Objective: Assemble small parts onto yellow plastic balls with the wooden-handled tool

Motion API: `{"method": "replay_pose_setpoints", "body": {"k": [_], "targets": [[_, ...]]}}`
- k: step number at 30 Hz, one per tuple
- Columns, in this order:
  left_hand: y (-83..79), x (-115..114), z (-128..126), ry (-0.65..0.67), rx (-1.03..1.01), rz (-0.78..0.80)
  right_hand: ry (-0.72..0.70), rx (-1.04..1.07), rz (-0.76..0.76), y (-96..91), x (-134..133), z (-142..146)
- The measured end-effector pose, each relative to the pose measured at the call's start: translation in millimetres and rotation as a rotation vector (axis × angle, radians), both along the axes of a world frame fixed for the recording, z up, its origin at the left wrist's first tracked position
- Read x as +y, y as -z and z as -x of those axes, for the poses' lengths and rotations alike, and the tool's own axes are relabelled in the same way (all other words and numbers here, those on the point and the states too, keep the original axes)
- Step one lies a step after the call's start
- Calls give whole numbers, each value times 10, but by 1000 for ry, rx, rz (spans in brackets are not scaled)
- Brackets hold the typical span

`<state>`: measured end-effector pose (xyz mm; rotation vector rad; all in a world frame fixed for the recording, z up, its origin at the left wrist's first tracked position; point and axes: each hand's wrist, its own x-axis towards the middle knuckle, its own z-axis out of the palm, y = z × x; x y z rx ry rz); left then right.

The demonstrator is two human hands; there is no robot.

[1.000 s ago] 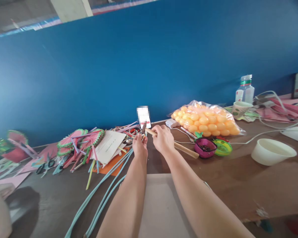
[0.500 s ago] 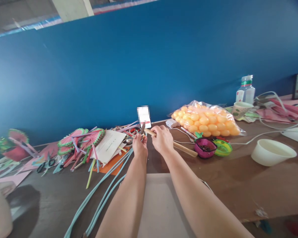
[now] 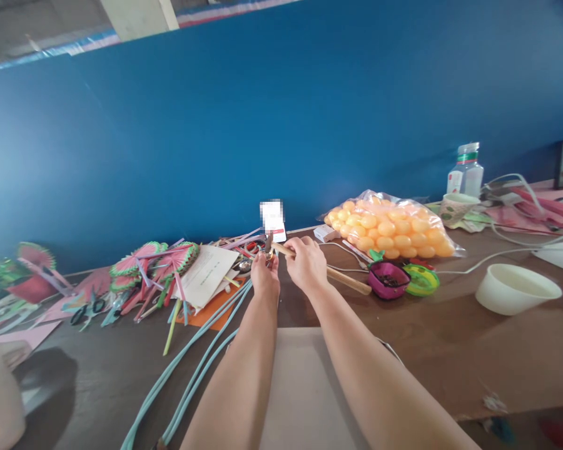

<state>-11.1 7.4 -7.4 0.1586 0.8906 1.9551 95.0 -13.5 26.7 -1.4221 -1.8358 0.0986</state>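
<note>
My right hand point(image 3: 307, 261) is closed around the wooden handle of what looks like a hammer point(image 3: 348, 280). The handle slants down to the right past my palm, and a dark metal head stands at its far left end. Just left of it, my left hand point(image 3: 265, 275) is closed at that head, fingers bent. Something small and shiny shows at its fingertips, too small to name. Behind both hands a phone point(image 3: 276, 232) with a lit, partly blurred screen leans near the blue panel.
Pale blue tubes point(image 3: 192, 362) run along the left. Paper watermelon fans point(image 3: 178, 262), sheets point(image 3: 211, 275) and scissors point(image 3: 94, 306) clutter that side. On the right lie a bag of orange balls point(image 3: 389, 228), a purple bowl point(image 3: 380, 289), a white tub point(image 3: 516, 294) and a bottle point(image 3: 466, 175).
Almost nothing differs. The camera view has shifted very slightly, and both hands keep their place and hold.
</note>
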Motion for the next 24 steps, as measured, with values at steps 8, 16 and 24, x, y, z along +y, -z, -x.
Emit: {"method": "replay_pose_setpoints", "body": {"k": [8,16,24], "targets": [[-14,-10,-3,-4,-19,23,34,72,-78,-16,17,-16],[8,1,8,-12,-34,20,3,11,-31,-1,-1,13],[36,22,22,-13,-31,23,4,-3,-12,-11,0,-6]]}}
